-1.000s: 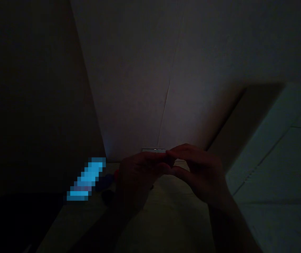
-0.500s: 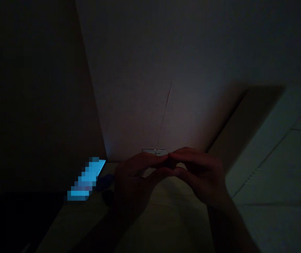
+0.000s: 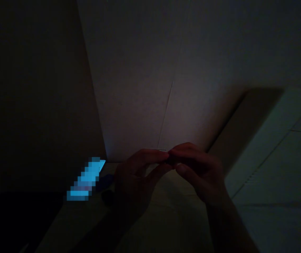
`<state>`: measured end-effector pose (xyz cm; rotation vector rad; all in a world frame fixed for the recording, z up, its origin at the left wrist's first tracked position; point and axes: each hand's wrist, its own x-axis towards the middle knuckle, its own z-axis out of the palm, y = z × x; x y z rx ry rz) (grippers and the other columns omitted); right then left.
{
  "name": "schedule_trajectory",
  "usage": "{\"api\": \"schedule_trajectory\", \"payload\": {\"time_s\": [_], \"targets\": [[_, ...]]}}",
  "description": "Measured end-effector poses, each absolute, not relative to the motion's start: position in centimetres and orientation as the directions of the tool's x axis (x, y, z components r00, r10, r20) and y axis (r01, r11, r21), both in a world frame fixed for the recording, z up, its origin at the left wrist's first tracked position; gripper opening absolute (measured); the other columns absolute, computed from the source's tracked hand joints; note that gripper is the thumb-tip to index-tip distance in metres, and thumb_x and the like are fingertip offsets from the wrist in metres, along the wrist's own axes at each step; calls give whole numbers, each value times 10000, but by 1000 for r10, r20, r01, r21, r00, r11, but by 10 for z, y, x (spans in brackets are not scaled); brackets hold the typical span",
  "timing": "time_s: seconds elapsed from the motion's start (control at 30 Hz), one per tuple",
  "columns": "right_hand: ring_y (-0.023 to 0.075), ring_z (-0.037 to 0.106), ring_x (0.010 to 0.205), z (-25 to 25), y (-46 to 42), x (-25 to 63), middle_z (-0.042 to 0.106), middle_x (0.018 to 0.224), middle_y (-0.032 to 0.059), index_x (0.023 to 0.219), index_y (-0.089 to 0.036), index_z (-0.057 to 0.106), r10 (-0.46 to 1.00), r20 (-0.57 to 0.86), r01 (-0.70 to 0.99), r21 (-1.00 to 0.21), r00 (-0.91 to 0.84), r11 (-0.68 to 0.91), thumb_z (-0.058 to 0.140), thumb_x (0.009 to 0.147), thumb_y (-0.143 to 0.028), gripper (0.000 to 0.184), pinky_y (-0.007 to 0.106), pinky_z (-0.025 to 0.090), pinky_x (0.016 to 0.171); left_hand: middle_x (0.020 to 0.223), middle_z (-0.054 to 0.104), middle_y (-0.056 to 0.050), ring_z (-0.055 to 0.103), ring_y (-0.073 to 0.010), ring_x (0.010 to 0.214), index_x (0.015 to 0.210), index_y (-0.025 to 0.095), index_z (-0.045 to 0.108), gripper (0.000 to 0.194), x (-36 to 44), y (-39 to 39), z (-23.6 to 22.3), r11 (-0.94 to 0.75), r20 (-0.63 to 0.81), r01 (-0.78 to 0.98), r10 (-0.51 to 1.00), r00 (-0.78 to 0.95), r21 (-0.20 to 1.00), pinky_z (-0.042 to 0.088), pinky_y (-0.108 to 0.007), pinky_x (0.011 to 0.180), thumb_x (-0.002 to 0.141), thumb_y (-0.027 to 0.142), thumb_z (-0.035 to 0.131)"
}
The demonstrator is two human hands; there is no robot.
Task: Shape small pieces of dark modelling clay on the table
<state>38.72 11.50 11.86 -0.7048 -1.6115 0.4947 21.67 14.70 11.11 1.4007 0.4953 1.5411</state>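
Dim light leaves little detail on my hands. My left hand [image 3: 137, 179] comes up from the lower left, thumb and fingers pinched together at the middle of the view. Facing it, my right hand [image 3: 203, 172] has its fingers curled, and its fingertips meet those of the left. Something small and dark may sit between the fingertips, but I cannot make out what it is. Both hands are above a wooden surface [image 3: 166, 218]. Behind the left fingers, a sliver of a wall socket plate [image 3: 162, 150] shows.
A lit, pixelated screen [image 3: 85, 181] stands at the left. Beside it lie a bluish item [image 3: 106, 182] and a dark lump [image 3: 108, 198], both unclear. A pale wall [image 3: 139, 88] with a thin vertical line rises behind. Along the right runs a pale slanted panel [image 3: 276, 158].
My right thumb has drawn slightly away from the left thumb, and the left fingers have risen a little, covering more of the socket plate. Both hands stay together in the same place.
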Motion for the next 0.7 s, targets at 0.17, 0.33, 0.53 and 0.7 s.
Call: {"api": "schedule_trajectory", "payload": {"time_s": [0.17,0.33,0.53,0.7], "targets": [[143,729,887,117,117,384,749,976,27,1059,-298,812,714,700,122,-710,20,693,793,867,-107,271,254,639,772,919,812,-3,776,-162,853,891,260,825,214,217,146,111,-411,485,-382,867,118,828,654,-244,784,720,152,898],[145,715,903,115,118,382,722,983,17,1070,-307,800,676,735,88,-677,44,730,831,808,-73,353,271,638,818,890,829,-48,798,-235,851,864,213,803,199,218,150,111,-165,284,-423,929,236,891,664,-329,763,706,257,916],[151,699,945,112,121,388,711,1028,31,1091,-307,812,719,696,41,-718,0,695,838,845,-188,274,271,617,824,872,832,-26,795,-222,847,851,245,821,92,219,152,109,-170,293,-432,926,237,886,656,-338,798,768,239,861],[129,688,823,111,123,389,737,923,12,959,-304,826,769,636,19,-771,58,636,835,850,-215,140,234,597,683,894,821,-19,782,-234,901,865,262,830,82,219,149,109,-191,304,-402,922,241,896,661,-376,843,785,259,853]]}}
